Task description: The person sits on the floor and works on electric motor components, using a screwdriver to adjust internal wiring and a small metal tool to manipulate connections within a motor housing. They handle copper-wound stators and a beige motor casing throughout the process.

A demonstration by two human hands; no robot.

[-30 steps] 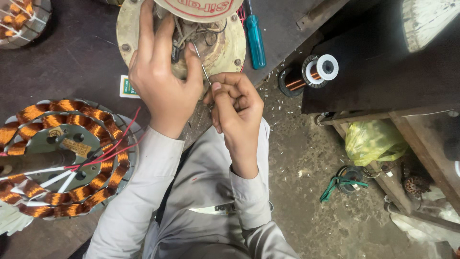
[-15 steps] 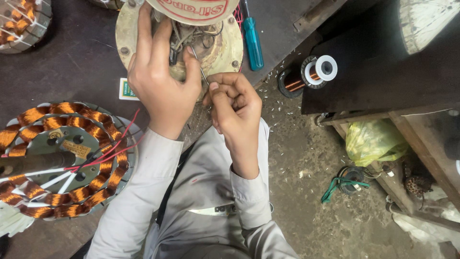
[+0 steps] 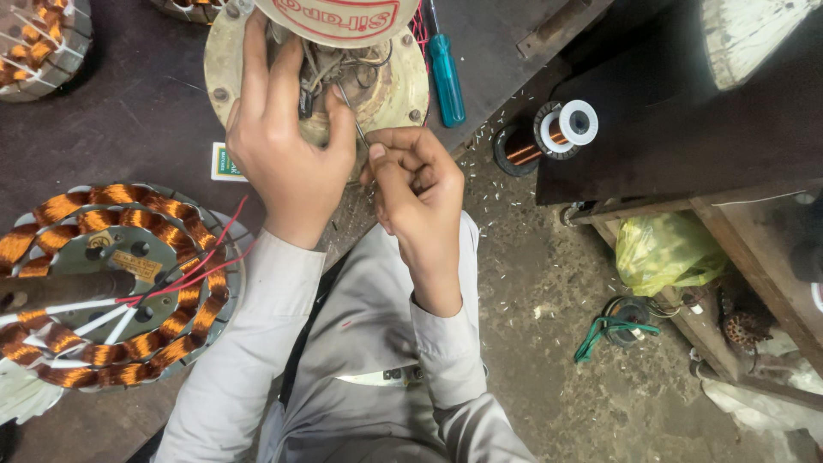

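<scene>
Pinching wire [image 3: 353,120] (table edge [image 3: 480,129] beside), right hand [image 3: 420,184]

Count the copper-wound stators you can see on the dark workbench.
2. One large stator lies at the left beside the left sleeve; another stator is cut off at the top-left corner. Others may lie outside the frame.

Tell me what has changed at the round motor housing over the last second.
Little changed. The left hand keeps pressing on the round cream metal motor housing; the right hand keeps pinching the thin wire, its fingers curled slightly tighter. The blue-handled screwdriver and copper-wound stator stayed put.
</scene>
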